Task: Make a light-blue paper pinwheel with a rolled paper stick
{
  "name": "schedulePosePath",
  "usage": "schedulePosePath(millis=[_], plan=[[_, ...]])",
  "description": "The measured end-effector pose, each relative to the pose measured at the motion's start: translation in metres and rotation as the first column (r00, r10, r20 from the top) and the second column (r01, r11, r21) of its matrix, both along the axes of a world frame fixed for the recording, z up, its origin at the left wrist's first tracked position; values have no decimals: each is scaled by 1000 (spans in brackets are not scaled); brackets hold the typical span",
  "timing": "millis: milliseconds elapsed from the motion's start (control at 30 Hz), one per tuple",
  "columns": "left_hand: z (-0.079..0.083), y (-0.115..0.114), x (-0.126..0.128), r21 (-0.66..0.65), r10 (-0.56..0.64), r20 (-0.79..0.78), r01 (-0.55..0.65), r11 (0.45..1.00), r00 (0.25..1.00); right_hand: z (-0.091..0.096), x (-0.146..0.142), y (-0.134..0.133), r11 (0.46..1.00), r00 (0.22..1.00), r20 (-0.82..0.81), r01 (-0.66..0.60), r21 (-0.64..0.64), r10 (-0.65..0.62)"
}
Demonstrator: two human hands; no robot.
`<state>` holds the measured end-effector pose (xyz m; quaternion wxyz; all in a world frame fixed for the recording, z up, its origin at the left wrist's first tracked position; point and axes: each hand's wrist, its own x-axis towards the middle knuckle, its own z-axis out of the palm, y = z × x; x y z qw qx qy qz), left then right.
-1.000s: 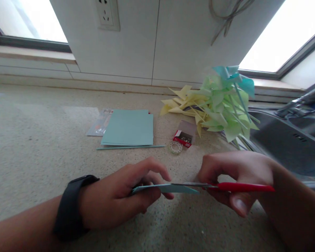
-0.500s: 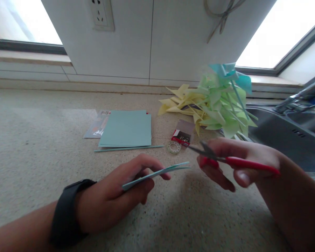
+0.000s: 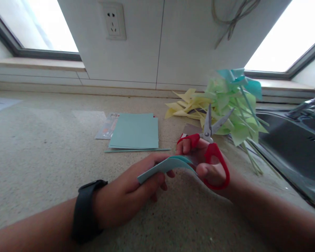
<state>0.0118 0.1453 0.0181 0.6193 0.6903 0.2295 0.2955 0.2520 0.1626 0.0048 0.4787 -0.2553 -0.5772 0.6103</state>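
My left hand (image 3: 131,194), with a black band on its wrist, pinches a light blue paper sheet (image 3: 164,167) that bows upward over the speckled counter (image 3: 42,147). My right hand (image 3: 204,164) grips red-handled scissors (image 3: 211,145) through the loops. The blades stand apart and point up and away. The paper's far end touches my right fingers beneath the scissor handles.
A stack of blue paper sheets (image 3: 135,131) and a thin blue stick (image 3: 136,150) lie behind the hands. A heap of yellow, green and blue paper pinwheels (image 3: 220,101) sits at the back right, beside a sink (image 3: 291,147). A wall socket (image 3: 114,21) is above.
The scissors have left the paper and swung from level to blades-up and apart. My right hand came in against the paper, which now bends into an arch.
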Motion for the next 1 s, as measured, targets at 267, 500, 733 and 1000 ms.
schedulePosePath(millis=[267,500,733,1000], plan=[[-1,0,1,15,-61,0,61,998,998,-9,-4,1,999,999,-43,-1,-54,-2],[-5,-1,1,17,-42,-1,42,999,999,4,-8,-3,989,985,97,143,-28,-140],[-3,-2,-1,110,-49,-46,54,993,998,14,-13,-8,981,974,120,194,-11,-192],[-2,-2,0,145,-55,-52,62,987,997,32,-20,-17,964,933,243,246,102,-264]])
